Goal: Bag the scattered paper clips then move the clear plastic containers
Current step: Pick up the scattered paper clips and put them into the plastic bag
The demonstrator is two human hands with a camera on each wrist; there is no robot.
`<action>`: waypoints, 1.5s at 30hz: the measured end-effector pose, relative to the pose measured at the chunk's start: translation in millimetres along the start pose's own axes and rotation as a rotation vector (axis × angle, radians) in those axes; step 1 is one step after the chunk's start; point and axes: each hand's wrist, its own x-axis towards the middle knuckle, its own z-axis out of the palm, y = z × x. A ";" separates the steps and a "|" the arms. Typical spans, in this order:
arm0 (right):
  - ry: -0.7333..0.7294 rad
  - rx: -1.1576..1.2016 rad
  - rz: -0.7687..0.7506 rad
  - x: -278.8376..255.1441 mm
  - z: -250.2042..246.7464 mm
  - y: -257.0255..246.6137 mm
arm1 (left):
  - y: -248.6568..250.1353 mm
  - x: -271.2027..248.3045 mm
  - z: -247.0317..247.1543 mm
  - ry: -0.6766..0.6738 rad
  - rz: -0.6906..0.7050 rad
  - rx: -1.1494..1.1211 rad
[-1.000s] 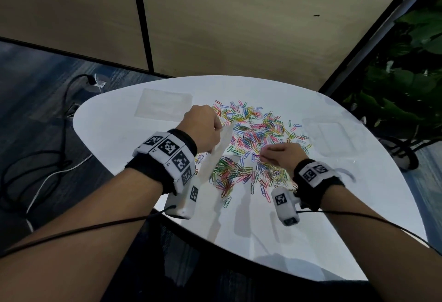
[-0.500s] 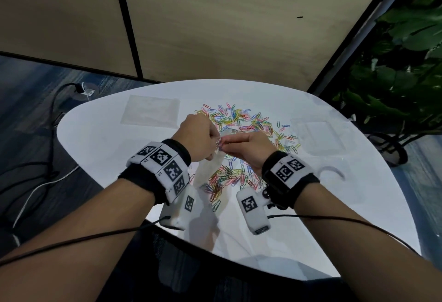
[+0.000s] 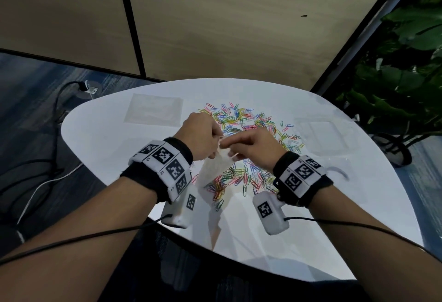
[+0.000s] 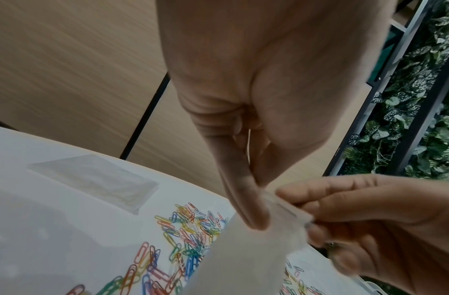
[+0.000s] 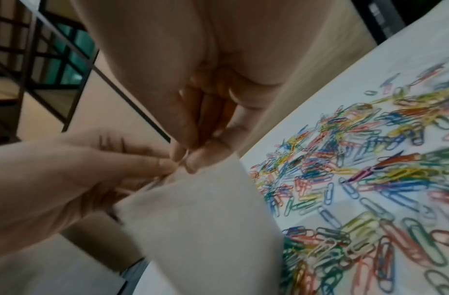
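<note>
A white rounded table [image 3: 100, 139] stands before tan wall panels [image 3: 215, 26] split by black strips, with blue-grey carpet [image 3: 28, 100] and cables [image 3: 35, 177] at the left and a green plant [image 3: 406, 67] at the right.

My head camera looks forward and down over the round white table [image 3: 114, 148]. Each wrist camera sits very near my fingers: my left faces far-right, my right faces far-left. All three share the small translucent plastic bag [image 3: 216, 166] [image 4: 243, 257] [image 5: 206, 229] and the scattered multicoloured paper clips [image 3: 241, 119] [image 4: 183, 237] [image 5: 365, 191].
</note>
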 end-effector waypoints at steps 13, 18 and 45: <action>-0.055 -0.974 0.257 -4.9 14.8 96.6 | -8.9 5.1 -8.3 0.041 -0.048 0.035; 0.020 -1.061 0.081 6.7 40.9 96.0 | -9.2 3.7 -9.7 0.047 -0.038 0.050; 0.134 0.538 0.328 4.8 4.6 -0.3 | 6.1 1.2 4.0 -0.026 -0.053 -0.043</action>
